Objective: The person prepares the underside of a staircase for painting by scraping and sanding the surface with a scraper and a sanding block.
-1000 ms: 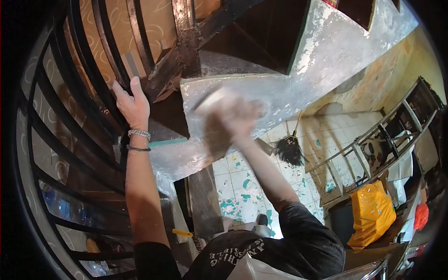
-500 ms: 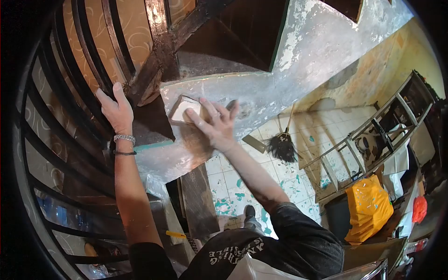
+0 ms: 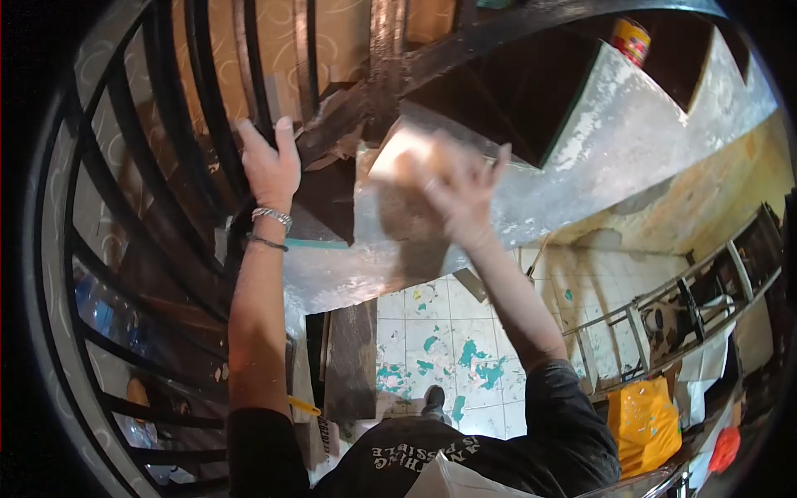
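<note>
Blurred by motion, my right hand (image 3: 465, 187) presses a pale sanding block (image 3: 404, 156) with its fingers against the side of the staircase (image 3: 506, 203). That side is grey-white, with patchy worn paint and a stepped upper edge. The block's outline is washed out by bright light, and a shadow falls below it. To the left, my left hand (image 3: 276, 166) grips a dark railing bar (image 3: 251, 70), its thumb on one side and fingers on the other. A bracelet (image 3: 272, 217) and a dark band circle the left wrist.
A red and yellow can (image 3: 630, 41) stands on a higher step. Below, the tiled floor (image 3: 432, 319) has green paint patches. At right are a ladder (image 3: 635, 336) and a yellow bag (image 3: 646, 423). A yellow-handled tool (image 3: 304, 405) lies near my left arm.
My right hand has moved the block up toward the stair side's upper edge. The view has shifted, bringing the can into sight and hiding the broom head. My left hand stays on the railing.
</note>
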Motion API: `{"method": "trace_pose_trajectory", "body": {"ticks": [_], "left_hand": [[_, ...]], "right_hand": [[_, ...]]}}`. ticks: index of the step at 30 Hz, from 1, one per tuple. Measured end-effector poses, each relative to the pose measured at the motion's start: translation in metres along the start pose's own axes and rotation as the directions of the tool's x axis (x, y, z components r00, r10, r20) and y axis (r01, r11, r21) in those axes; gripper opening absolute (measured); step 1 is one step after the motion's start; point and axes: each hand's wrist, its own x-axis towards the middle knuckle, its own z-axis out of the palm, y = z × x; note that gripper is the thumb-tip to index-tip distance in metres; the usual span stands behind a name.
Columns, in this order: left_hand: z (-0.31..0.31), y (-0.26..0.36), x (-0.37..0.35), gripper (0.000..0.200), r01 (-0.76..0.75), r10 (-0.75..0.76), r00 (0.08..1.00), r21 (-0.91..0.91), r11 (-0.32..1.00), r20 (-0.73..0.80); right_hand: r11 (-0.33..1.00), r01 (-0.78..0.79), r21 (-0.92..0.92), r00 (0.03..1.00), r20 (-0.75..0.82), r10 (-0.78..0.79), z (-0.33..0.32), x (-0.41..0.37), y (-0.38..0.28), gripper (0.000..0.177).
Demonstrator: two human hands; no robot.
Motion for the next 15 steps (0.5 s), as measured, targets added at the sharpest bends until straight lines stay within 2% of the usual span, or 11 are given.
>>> {"method": "trace_pose_trajectory", "body": {"ticks": [2,3,4,6,9,10,12,14,15], "left_hand": [[0.001,-0.008,-0.001,0.051,0.018,-0.019,1.0,0.054,0.998,0.015],[0.001,-0.011,-0.003,0.052,0.024,-0.026,0.999,0.069,0.997,0.026],[0.002,-0.013,-0.001,0.054,0.024,-0.027,0.999,0.08,0.996,0.029],[-0.002,-0.007,-0.002,0.055,0.074,-0.079,0.995,0.07,0.995,0.06],[-0.002,-0.004,0.0,0.056,0.062,-0.066,0.997,0.084,0.995,0.042],[-0.002,-0.005,-0.002,0.055,0.047,-0.051,0.998,0.088,0.995,0.045],[-0.001,-0.008,0.0,0.053,0.051,-0.057,0.996,0.09,0.995,0.062],[-0.001,-0.014,-0.001,0.052,0.034,-0.039,0.997,0.082,0.996,0.06],[-0.003,-0.009,0.0,0.05,0.052,-0.057,0.996,0.077,0.996,0.065]], "right_hand": [[0.982,-0.163,0.099,0.986,-0.022,0.166,-0.004,0.021,-0.001,0.051],[0.987,-0.098,0.13,0.992,-0.067,0.108,0.011,0.007,-0.004,0.053],[0.998,0.057,0.014,0.995,0.083,-0.058,0.019,-0.023,-0.011,0.057],[0.943,0.332,0.031,0.933,0.141,-0.333,0.031,-0.063,-0.042,0.064],[0.918,0.395,0.037,0.904,0.163,-0.395,0.028,-0.053,-0.038,0.061],[0.919,0.392,0.044,0.904,0.167,-0.393,0.021,-0.031,-0.034,0.061],[0.991,0.122,0.057,0.992,0.029,-0.124,0.013,0.026,-0.021,0.057],[0.999,0.003,0.052,0.998,0.063,-0.007,0.01,0.036,-0.029,0.054],[0.993,0.094,0.065,0.994,0.046,-0.097,0.022,0.012,-0.031,0.052]]}}
